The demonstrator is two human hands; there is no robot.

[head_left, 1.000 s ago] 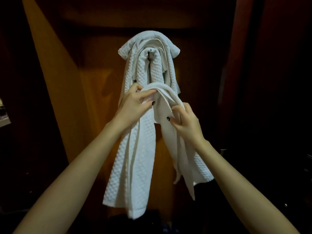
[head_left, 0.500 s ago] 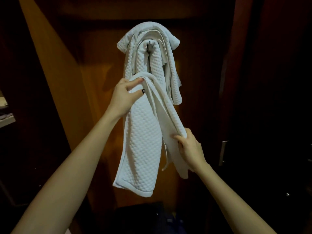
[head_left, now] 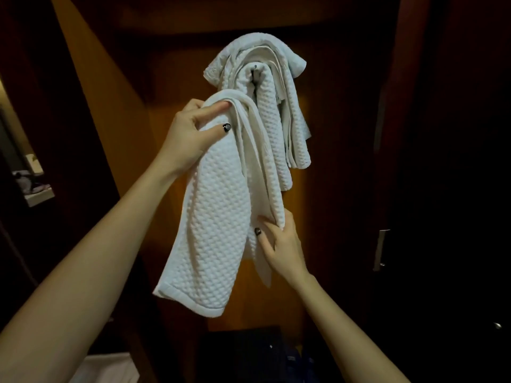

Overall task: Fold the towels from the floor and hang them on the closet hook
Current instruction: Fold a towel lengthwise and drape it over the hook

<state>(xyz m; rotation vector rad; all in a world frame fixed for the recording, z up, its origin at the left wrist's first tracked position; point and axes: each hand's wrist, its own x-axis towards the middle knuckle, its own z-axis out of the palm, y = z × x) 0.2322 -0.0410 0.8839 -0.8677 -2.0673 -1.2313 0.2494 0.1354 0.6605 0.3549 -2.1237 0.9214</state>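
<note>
Wooden closet panel (head_left: 340, 205) behind both hands, dim. White waffle towel (head_left: 218, 217), folded over, hangs from the left hand down past the right hand, just below the hook, not on it yet. Hung towels (head_left: 279, 111) are bunched above and right of the left hand, draped over the hook. Left hand (head_left: 190, 136) grips the towel's top fold, fingers curled over, thumb on the front. Right hand (head_left: 279, 244), lower, pinches the back layer's edge. Metal door handle (head_left: 381, 250) right of the right hand. Hook (head_left: 255, 68) tip peeks out above the left hand.
</note>
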